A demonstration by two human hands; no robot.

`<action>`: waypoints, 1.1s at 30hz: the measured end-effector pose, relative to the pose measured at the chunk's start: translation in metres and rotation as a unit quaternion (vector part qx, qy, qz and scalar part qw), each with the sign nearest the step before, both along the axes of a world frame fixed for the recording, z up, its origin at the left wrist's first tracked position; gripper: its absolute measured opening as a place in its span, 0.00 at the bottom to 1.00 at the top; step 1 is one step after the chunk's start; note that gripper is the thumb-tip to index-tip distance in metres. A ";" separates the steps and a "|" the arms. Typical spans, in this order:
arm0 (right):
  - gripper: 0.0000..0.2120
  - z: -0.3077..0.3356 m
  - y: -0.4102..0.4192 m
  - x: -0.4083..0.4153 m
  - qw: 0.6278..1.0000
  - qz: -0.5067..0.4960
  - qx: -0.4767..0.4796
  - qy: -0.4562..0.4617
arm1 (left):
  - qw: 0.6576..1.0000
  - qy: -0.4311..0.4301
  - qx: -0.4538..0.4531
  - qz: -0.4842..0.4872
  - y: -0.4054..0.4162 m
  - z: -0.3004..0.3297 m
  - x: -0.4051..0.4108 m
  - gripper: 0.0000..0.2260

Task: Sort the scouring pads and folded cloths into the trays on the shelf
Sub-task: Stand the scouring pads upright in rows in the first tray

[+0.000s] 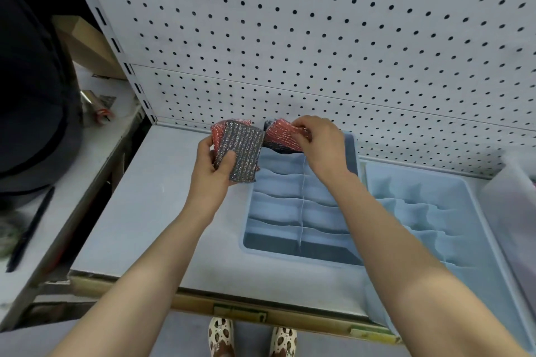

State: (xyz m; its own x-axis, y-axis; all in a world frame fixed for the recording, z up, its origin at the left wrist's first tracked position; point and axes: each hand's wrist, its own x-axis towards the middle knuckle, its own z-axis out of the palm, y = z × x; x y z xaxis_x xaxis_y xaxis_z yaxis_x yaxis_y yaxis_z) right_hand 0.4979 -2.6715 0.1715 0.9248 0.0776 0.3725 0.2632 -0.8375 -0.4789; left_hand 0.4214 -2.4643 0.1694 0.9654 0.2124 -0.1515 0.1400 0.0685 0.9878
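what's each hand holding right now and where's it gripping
Left hand grips a stack of scouring pads, silver one in front, by its lower left edge. Right hand pinches a red scouring pad at its upper right end.

both bare forearms are reaching forward, the left hand (213, 162) and right hand (320, 143) each gripping with curled fingers.

Hands: two — left hand (213, 164), right hand (320, 143)

Scouring pads: left stack (236, 148) shows at least two, a silver-grey one in front and a red one behind; exact count can't be told. Right bundle (280, 136) shows red and dark blue, so at least two there as well

Blue divided trays on the shelf: two — left tray (352, 153), right tray (470, 191)

Clear bin (510, 206) at far right: one

Shoes: two, at bottom edge
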 end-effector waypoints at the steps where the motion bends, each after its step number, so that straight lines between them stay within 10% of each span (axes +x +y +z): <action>1: 0.07 -0.002 0.005 0.004 1.000 0.009 -0.017 -0.016 | 1.000 -0.001 -0.002 0.002 0.001 0.000 0.000 0.14; 12: 0.13 -0.048 0.017 0.020 0.987 0.032 -0.135 -0.076 | 1.000 0.000 0.012 0.017 0.008 -0.004 0.008 0.10; 16: 0.06 -0.009 0.034 -0.014 0.992 0.001 0.122 0.036 | 1.000 0.002 -0.004 0.003 0.005 -0.001 0.009 0.12; 19: 0.08 0.003 0.046 -0.041 0.911 0.038 0.323 0.255 | 1.000 -0.007 -0.022 -0.008 -0.003 0.001 0.010 0.14; 25: 0.09 0.000 0.029 -0.057 0.808 -0.009 0.505 0.304 | 1.000 -0.026 -0.006 -0.011 -0.012 0.000 0.011 0.11; 33: 0.08 0.008 -0.011 -0.028 0.990 -0.065 0.117 0.040 | 0.999 -0.005 0.043 0.030 -0.002 -0.009 0.002 0.09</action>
